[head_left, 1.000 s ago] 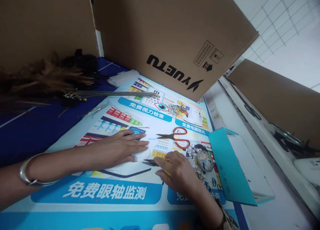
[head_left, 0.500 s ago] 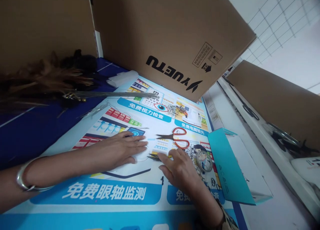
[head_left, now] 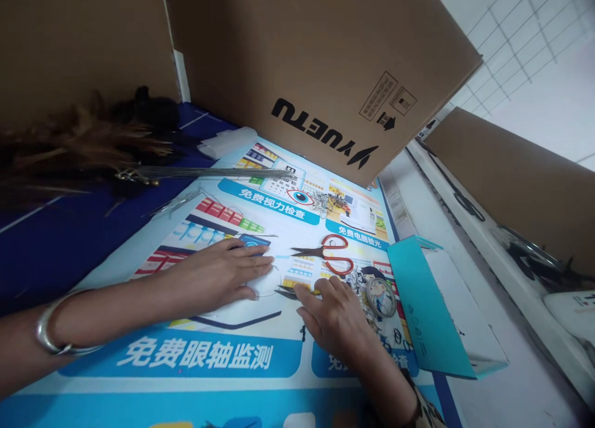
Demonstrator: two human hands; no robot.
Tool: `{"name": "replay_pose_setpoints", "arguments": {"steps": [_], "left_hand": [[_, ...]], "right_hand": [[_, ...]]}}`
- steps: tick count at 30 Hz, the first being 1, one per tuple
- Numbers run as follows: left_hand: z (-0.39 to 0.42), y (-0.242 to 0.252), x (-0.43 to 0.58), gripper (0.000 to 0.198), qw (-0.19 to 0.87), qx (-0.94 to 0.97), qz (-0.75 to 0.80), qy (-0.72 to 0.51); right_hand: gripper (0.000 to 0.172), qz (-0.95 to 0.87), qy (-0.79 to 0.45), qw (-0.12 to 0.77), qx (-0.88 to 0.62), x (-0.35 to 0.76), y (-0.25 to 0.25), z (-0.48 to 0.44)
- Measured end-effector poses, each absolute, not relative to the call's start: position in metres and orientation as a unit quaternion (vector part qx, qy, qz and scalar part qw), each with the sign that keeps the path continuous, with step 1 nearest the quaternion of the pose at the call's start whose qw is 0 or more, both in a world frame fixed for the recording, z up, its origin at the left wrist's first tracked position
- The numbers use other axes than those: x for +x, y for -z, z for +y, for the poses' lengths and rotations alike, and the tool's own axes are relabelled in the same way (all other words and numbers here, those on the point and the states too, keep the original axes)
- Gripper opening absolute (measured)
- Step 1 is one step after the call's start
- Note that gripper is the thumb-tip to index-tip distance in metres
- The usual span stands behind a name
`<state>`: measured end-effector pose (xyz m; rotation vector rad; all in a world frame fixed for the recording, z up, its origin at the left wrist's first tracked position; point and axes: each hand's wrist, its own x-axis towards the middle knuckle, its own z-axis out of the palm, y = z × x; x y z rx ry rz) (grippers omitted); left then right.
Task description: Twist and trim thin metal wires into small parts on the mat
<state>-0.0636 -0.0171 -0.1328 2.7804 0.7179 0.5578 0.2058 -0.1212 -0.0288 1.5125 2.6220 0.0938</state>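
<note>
My left hand [head_left: 227, 271] lies palm down on the printed sheet [head_left: 251, 378], fingers stretched to the right. A thin curved wire lies by its fingertips. My right hand [head_left: 334, 310] is curled around yellow-handled pliers [head_left: 289, 292], whose dark jaws point left toward my left hand. Just beyond my right hand rest red-handled scissors [head_left: 325, 253], blades to the left. Right of the hand, a roll of wire [head_left: 381, 296] sits among small metal pieces.
A teal and white box [head_left: 430, 310] stands at the right. Behind the sheet is a large cardboard box [head_left: 307, 56]. Long thin wires [head_left: 218, 173] and brown feathery material [head_left: 83, 137] lie at the left back. A small metal pile [head_left: 328, 200] lies near the cardboard box.
My left hand has drawn back slightly to the left, its thumb now closer to the fingers. My right hand keeps hold of the pliers, almost unmoved.
</note>
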Motion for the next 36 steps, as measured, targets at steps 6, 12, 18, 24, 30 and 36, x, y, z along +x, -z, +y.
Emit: {"name": "replay_pose_setpoints", "arguments": {"steps": [6, 12, 18, 24, 30, 36], "left_hand": [[-0.012, 0.115, -0.077, 0.06, 0.139, 0.949, 0.245, -0.14], [-0.027, 0.084, -0.089, 0.054, 0.127, 0.945, 0.253, -0.163], [-0.049, 0.096, -0.071, 0.071, 0.14, 0.959, 0.212, -0.126], [-0.04, 0.108, -0.075, 0.062, 0.164, 0.953, 0.227, -0.119], [-0.03, 0.098, -0.09, 0.068, 0.195, 0.955, 0.197, -0.108], [-0.022, 0.09, -0.093, 0.06, 0.178, 0.961, 0.182, -0.11]], "right_hand": [[0.037, 0.863, -0.017, -0.015, 0.505, 0.213, 0.041, -0.12], [0.038, 0.841, -0.006, -0.065, 0.537, 0.215, 0.055, -0.117], [0.039, 0.839, -0.008, -0.066, 0.54, 0.215, 0.063, -0.114], [0.039, 0.848, -0.046, -0.03, 0.528, 0.21, 0.059, -0.113], [0.04, 0.858, -0.076, 0.007, 0.507, 0.209, 0.052, -0.113], [0.04, 0.861, -0.072, 0.002, 0.503, 0.211, 0.054, -0.111]]}}
